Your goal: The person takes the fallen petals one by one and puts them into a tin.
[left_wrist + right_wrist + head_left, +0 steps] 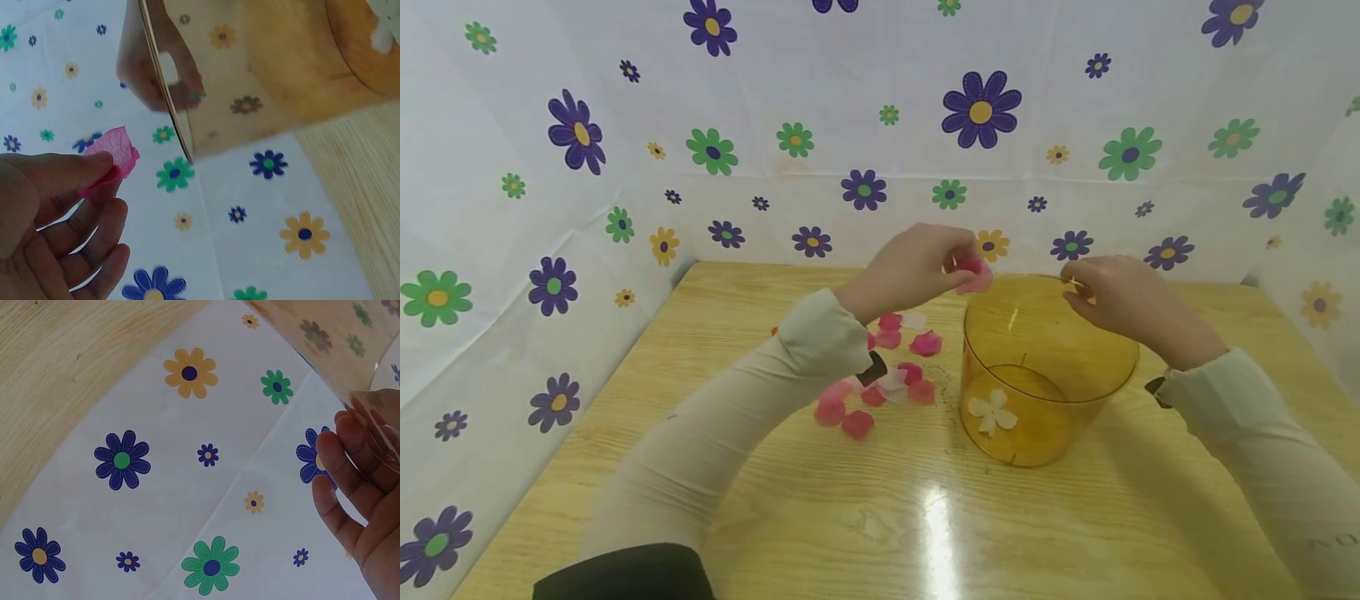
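Between its thumb and fingertip my left hand (910,271) pinches a pink petal (976,275), level with the rim of a see-through amber tub and just left of it. The left wrist view shows the petal (122,153) thin and slightly crumpled, apart from the tub. My right hand (1123,296) holds the far right rim of the amber tub (1075,429), fingers and thumb on either side of the edge. The tub stands upright on the table. A white flower (992,412) shows at its lower front; whether it lies inside or on the wall I cannot tell.
Loose pink and white petals (857,425) lie scattered on the wooden table (820,517) left of the tub, partly hidden by my left forearm. A white cloth (880,83) printed with flowers rises behind the table and along both sides.
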Motion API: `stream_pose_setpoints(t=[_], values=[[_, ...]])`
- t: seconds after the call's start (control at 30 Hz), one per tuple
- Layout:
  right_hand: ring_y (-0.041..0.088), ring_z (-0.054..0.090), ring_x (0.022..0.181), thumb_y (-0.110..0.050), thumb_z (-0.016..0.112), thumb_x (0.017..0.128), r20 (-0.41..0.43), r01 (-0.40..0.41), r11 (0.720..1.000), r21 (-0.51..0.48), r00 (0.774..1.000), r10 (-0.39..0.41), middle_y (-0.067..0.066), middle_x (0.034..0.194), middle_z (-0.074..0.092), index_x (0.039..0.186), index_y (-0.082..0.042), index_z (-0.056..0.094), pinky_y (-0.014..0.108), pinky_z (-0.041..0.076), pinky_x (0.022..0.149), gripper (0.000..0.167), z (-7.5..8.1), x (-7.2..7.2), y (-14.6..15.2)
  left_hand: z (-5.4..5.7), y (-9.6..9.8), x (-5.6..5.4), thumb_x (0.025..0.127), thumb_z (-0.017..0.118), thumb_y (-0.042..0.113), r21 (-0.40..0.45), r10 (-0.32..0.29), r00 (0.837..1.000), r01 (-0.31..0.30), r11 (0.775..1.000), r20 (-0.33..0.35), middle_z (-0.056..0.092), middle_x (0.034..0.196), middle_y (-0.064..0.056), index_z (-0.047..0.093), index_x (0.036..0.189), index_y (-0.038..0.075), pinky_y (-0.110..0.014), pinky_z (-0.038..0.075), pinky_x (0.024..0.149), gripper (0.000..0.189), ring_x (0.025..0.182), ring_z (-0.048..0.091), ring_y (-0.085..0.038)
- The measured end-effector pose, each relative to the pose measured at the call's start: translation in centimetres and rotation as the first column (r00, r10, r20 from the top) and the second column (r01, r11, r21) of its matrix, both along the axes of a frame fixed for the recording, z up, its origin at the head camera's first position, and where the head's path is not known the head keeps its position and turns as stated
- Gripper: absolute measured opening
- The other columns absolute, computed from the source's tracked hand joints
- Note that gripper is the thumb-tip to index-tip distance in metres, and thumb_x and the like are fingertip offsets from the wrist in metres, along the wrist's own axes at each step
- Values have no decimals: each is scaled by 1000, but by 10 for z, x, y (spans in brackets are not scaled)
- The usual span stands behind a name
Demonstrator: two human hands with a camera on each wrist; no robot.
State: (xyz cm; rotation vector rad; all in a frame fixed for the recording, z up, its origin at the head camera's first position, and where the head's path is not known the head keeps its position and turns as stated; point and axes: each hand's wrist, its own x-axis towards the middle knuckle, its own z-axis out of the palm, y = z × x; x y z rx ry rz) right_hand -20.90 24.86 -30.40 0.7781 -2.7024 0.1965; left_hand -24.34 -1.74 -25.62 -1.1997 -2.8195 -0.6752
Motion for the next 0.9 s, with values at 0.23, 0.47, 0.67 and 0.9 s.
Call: stream_pose_setpoints(t=[0.23, 0.47, 0.67, 0.9], values=[[26, 67, 67, -3, 69, 80, 3, 0, 1000, 0, 1000, 0, 14, 82, 71, 91, -1, 64, 40, 56, 66, 12, 0, 0, -1, -1, 21, 13, 90, 63, 21, -35, -83, 997, 83, 996, 6, 66, 92, 5, 63, 98, 17, -19, 48, 76, 9, 84, 58, -9], [25, 66, 66, -3, 68, 80, 13, 7, 1000, 3, 1000, -7, 14, 82, 70, 91, -1, 64, 40, 55, 65, 12, 0, 0, -1, -8, 28, 16, 91, 62, 22, -110, -120, 993, 122, 987, 19, 66, 98, 5, 63, 103, 17, -21, 48, 81, 13, 90, 59, -9], [24, 66, 66, -3, 68, 81, 16, 10, 1000, 4, 1000, -10, 13, 82, 70, 92, -1, 64, 39, 55, 64, 12, 0, 0, -1, -12, 28, 15, 91, 62, 22, -111, -147, 989, 145, 983, -9, 67, 102, 5, 63, 104, 16, -21, 48, 84, 15, 93, 60, -8], [23, 65, 65, -3, 68, 81, 8, 12, 1000, 5, 1000, -12, 12, 80, 70, 92, -1, 64, 39, 55, 64, 12, -1, 0, 0, -11, 24, 15, 91, 62, 21, -94, -138, 990, 136, 986, -21, 67, 101, 4, 64, 104, 16, -22, 48, 83, 15, 92, 60, -9]])
